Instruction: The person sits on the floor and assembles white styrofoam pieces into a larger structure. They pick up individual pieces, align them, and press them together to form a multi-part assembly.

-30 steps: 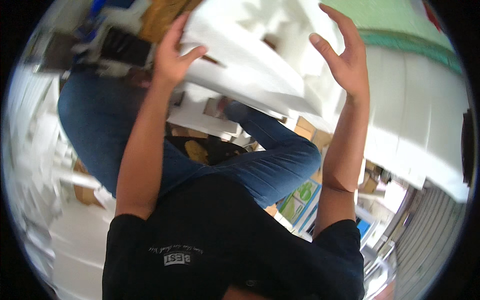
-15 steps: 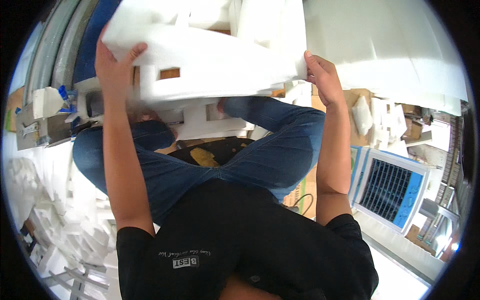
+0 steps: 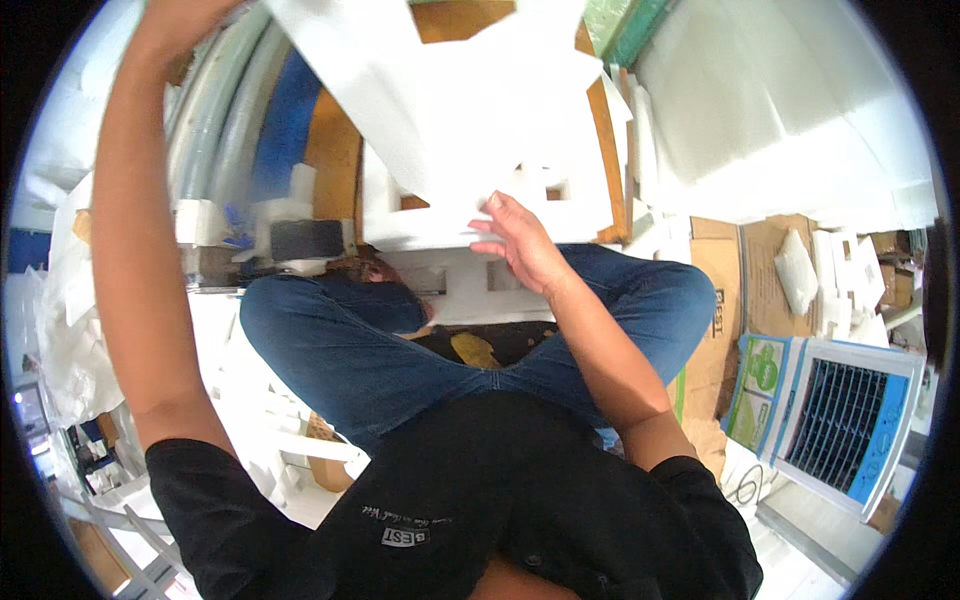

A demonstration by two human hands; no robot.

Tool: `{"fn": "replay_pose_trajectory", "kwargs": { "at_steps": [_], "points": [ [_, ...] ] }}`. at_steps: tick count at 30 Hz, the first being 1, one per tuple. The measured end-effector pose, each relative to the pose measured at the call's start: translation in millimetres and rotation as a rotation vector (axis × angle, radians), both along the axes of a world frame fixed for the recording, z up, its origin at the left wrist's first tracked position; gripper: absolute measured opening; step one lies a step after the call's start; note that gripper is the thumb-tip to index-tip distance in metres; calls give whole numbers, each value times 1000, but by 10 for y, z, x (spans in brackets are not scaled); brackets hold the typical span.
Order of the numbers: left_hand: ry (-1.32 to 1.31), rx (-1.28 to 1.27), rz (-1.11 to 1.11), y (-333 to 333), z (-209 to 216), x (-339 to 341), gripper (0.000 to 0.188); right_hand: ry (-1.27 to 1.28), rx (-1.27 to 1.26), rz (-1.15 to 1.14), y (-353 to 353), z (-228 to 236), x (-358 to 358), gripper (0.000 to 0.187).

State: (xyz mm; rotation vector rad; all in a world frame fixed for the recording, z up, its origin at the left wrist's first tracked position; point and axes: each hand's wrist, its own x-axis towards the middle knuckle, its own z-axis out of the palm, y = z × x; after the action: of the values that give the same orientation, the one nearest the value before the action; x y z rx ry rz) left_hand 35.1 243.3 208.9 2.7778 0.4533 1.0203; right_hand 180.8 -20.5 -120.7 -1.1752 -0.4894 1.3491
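A white foam packing piece with cut-outs tilts in front of me, over another white foam block with square openings. My left hand is far up at the upper left, beside the foam's far left corner; its fingers are cut off by the picture's edge, so their grip is hidden. My right hand is at the near edge of the foam, fingers apart and pointing toward it, with nothing held in them. Brown board shows around the foam's sides.
Between my legs lies another white foam piece. Long wrapped rolls stand at the far left, near a dark-topped object. On the right are cardboard, a white plastic-wrapped surface and a box with a dark grille picture.
My left hand has moved up and outward to the left. The right hand has come off the foam's right edge and moved inward. The foam has turned and tilted.
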Motion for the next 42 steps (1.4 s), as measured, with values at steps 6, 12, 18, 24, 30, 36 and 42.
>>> {"fn": "replay_pose_trajectory", "kwargs": {
  "at_steps": [6,12,18,24,30,36,42],
  "points": [
    [120,431,-215,-493,-325,-106,92,-865,43,30,-36,309,42,50],
    [-65,312,-222,-596,-511,-196,103,-1530,839,-538,-27,1761,355,44],
    [-335,132,-194,-598,-761,-174,112,-1738,1056,-446,424,2441,194,71],
    [-387,30,-271,-537,-852,-177,111,-1797,1007,-430,625,2428,60,71],
    [-508,-54,-267,-487,-988,-153,111,-1795,975,-491,756,2350,-50,55],
    [-526,-70,-219,-453,-1050,-162,110,-1803,988,-447,848,2368,-34,54],
    [-583,-75,-244,-417,-1048,-187,106,-1985,764,-306,800,2619,-242,73]
  ]
}}
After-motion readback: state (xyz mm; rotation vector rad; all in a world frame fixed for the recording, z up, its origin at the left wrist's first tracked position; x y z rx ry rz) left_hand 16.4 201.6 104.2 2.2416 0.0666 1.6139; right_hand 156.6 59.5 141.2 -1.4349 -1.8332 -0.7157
